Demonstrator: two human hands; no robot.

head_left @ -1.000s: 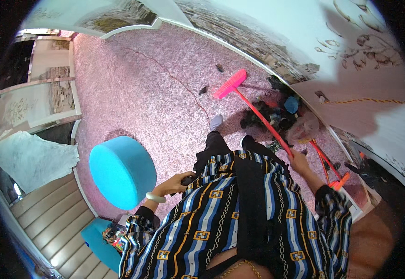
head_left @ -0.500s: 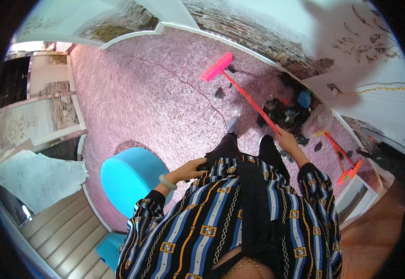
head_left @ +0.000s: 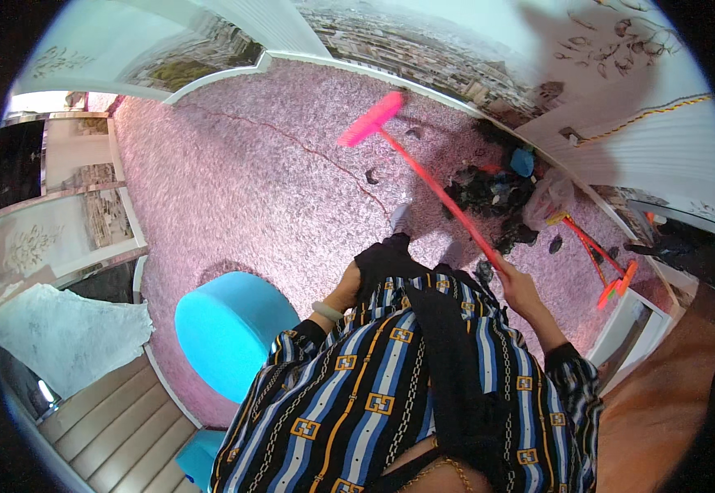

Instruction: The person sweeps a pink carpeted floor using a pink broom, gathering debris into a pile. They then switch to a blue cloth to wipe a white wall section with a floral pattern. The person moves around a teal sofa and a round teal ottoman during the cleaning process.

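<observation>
One pink broom (head_left: 423, 177) gripped by right hand (head_left: 515, 283) | left hand (head_left: 349, 287) grip unclear | one blue stool (head_left: 230, 329)

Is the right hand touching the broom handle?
Touching. The head view shows the right hand closed around the lower end of the pink broom handle, with no gap between them.

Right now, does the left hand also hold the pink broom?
No: only the right hand grips the handle of the pink broom, while the left hand rests against the dark clothing, apart from it.
</observation>
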